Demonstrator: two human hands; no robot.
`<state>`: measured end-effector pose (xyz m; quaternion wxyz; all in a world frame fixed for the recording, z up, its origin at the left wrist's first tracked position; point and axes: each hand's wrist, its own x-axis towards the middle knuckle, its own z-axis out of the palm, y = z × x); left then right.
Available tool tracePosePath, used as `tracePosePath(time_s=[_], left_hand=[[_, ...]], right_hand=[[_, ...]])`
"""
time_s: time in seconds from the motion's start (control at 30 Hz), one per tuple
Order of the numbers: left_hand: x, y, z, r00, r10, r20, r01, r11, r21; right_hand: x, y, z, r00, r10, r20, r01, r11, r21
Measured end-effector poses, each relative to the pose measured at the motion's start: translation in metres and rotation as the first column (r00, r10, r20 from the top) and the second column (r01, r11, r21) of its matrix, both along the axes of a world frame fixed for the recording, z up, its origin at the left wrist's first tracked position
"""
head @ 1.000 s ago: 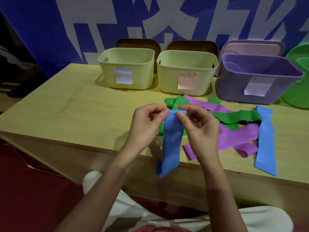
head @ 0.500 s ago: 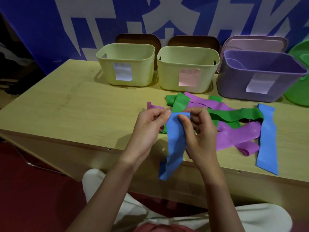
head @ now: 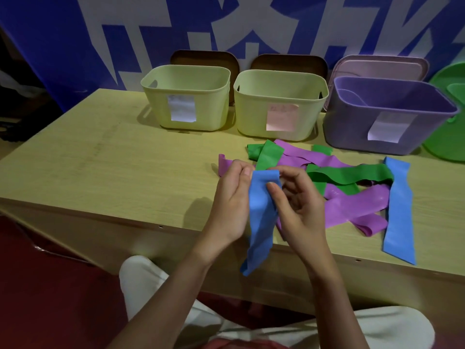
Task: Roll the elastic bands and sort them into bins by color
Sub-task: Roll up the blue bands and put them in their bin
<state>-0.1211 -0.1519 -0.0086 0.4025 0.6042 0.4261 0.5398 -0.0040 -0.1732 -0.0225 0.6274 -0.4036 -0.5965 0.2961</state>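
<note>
The blue band is pinched at its top edge by the left hand and right hand above the table edge, and the roll could be started crooked should the slack tail twist

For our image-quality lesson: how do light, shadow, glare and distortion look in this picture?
Head view: dim, soft light; hands' shadow falls left on the table; glare streaks on the purple band; wide-angle bowing at the table edge; bin labels too blurred to read.

Between the fingers, the blue band looks like matt, smooth rubber. Beyond them, the purple band shines glossy on the pale matt wood-grain table; plastic bins carry paper labels.
</note>
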Motion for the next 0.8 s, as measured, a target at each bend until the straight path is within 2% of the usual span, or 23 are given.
tracePosePath(time_s=[0.13,0.23,0.47,0.6,0.8], left_hand=[[0.003,0.003,-0.002,0.99,-0.039,0.135,0.051,0.995,-0.083],[0.005,0.003,-0.005,0.986,-0.07,0.151,0.082,0.994,-0.079],[0.008,0.006,-0.016,0.997,-0.021,0.074,0.025,0.998,-0.052],[0.008,0.006,-0.019,0.999,0.014,0.048,-0.01,0.998,-0.066],[0.003,0.002,-0.02,0.981,0.102,-0.162,-0.074,0.983,0.168]], right_hand=[[0.006,0.002,-0.001,0.998,-0.051,0.033,0.051,0.998,0.021],[0.011,0.003,0.0,0.994,-0.057,0.095,0.054,0.998,0.035],[0.013,0.003,-0.002,0.977,-0.103,0.186,0.093,0.994,0.062],[0.014,0.003,-0.002,0.975,-0.076,0.207,0.075,0.997,0.016],[0.016,-0.003,-0.004,0.985,-0.078,0.154,0.086,0.995,-0.047]])
